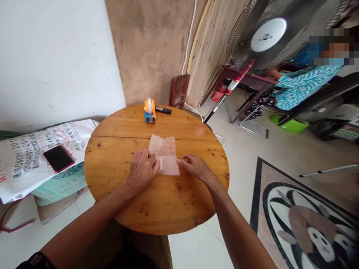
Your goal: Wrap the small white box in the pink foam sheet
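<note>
The thin sheet (pixel 167 153) is lying flat on the round counter (pixel 117 149), nearer the person than the orange tape dispenser (pixel 150 111). The left hand (pixel 143 170) is pinching its edge; the right hand (pixel 196 168) is touching the opposite edge with curled fingers, and whether it is grasping is unclear.

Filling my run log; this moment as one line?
left hand on paper sheet, left edge | right hand at its right edge | sheet lies on round table | tape dispenser, remote beyond

Paper sheet (pixel 166 158) on round table (pixel 168 205), between both hands
</note>
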Action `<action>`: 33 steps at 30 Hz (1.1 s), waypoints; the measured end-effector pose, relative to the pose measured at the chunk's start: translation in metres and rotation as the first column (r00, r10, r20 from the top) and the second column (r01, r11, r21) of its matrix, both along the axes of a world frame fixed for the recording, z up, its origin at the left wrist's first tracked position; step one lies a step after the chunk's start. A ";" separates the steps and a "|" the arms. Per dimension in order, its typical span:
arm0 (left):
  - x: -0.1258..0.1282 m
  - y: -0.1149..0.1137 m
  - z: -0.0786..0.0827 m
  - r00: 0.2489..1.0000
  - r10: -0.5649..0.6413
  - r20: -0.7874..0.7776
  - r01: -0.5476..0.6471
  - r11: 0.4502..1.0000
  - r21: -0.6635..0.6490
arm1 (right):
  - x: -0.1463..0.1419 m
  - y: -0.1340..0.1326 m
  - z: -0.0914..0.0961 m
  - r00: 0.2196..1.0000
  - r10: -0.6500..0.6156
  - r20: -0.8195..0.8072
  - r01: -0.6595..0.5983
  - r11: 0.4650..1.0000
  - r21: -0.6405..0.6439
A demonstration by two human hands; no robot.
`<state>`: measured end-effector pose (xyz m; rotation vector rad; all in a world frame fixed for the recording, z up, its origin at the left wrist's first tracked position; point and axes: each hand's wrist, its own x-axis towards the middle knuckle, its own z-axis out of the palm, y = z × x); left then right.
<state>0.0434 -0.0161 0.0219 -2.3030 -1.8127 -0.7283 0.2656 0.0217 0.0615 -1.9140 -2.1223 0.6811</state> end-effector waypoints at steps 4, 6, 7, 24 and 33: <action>-0.001 0.000 -0.003 1.000 0.002 -0.012 -0.002 1.000 0.027 | -0.015 -0.011 -0.013 0.995 -0.067 -0.068 0.068 0.997 0.019; -0.001 0.001 -0.004 1.000 0.007 -0.004 -0.007 1.000 0.025 | -0.025 -0.012 -0.023 0.990 -0.104 -0.094 0.108 0.993 0.043; -0.001 0.001 -0.004 1.000 0.008 0.002 -0.008 1.000 0.023 | -0.029 -0.012 -0.028 0.985 -0.114 -0.127 0.121 0.991 0.055; 0.002 0.006 -0.008 0.963 -0.033 0.266 0.034 0.999 0.001 | -0.081 -0.010 -0.035 0.782 0.026 -0.623 0.062 0.991 0.119; -0.011 0.000 -0.009 0.897 -0.227 0.380 0.210 0.974 0.087 | -0.079 -0.008 -0.033 0.814 0.043 -0.580 0.050 0.988 0.143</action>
